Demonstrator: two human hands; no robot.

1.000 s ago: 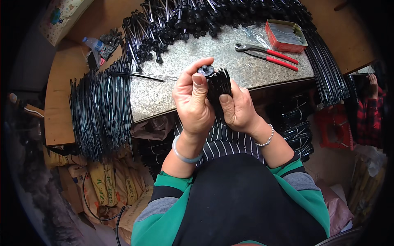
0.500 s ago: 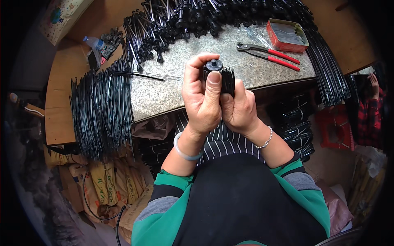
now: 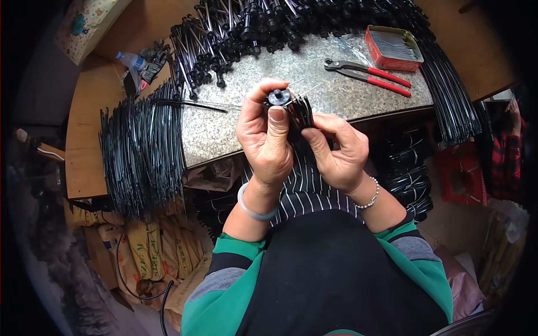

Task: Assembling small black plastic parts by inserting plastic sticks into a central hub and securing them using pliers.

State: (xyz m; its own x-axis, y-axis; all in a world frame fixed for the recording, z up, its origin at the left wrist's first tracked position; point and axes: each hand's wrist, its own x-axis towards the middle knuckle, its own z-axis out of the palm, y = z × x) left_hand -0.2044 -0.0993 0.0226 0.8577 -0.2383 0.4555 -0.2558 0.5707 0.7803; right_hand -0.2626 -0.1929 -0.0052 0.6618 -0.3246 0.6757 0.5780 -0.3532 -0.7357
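Observation:
In my left hand (image 3: 263, 137) is a piece with a round black cap (image 3: 278, 97), gripped between thumb and curled fingers, cap facing up. Just right of it, a bunch of thin black strips (image 3: 302, 112) fans out from the piece, the tips pointing up. My right hand (image 3: 343, 150) pinches the right side of that bunch between thumb and fingers. How the strips join the cap is hidden by my left thumb. Both hands are above the front edge of the speckled stone tabletop (image 3: 218, 131).
Red-handled pliers (image 3: 370, 77) and a red tin of thin pins (image 3: 394, 49) lie at the right. Black-ended metal rods (image 3: 246, 25) pile up at the back. Long black strips (image 3: 140, 151) overhang the left edge, others (image 3: 448, 101) the right. A co-worker's checked sleeve (image 3: 507, 168) shows far right.
My left hand has shifted slightly left with the capped piece. My right hand has moved right and a little down, and the bunch of strips now leans and spreads away from the cap.

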